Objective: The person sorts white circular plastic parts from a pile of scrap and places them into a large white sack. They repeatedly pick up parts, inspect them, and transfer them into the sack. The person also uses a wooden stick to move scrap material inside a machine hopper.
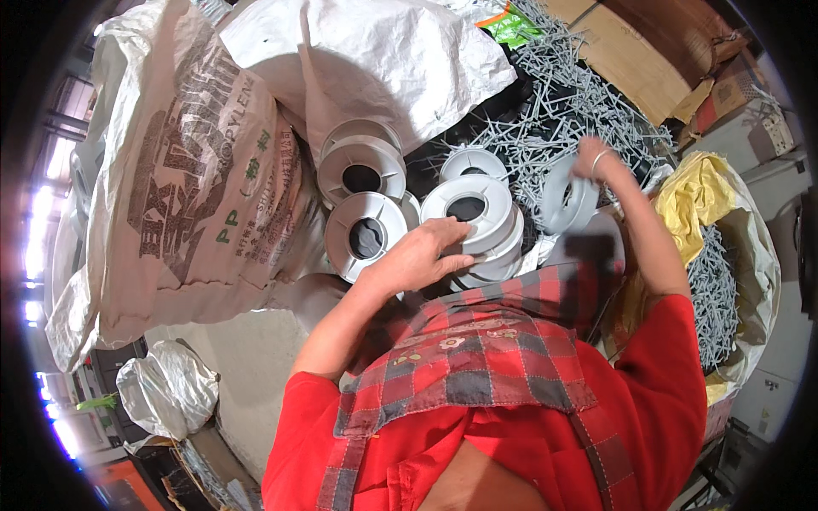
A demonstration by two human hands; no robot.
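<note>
In the head view, the left hand (422,254) rested against the middle stack of white discs (439,200), its fingers at the edge of the top disc and its thumb apart, lower down the side. That grip was partly open around the stack's near left edge; how firmly it held could not be told.

The right hand (595,160), a pale band (599,159) at its wrist, was at the upper right edge of a grey disc (582,204), which stood tilted to the right of the stack. Its grip was closed on that rim, though the fingertips were hard to make out.

To the left of the middle stack stood another group of white discs (383,170), overlapping and tilted. A heap of thin grey pieces (588,98) spread behind the grey disc, beside cardboard (635,60). A printed sack (230,170) stood at the left, and a yellow-lined bag (699,192) at the right held more thin grey pieces (714,298).
</note>
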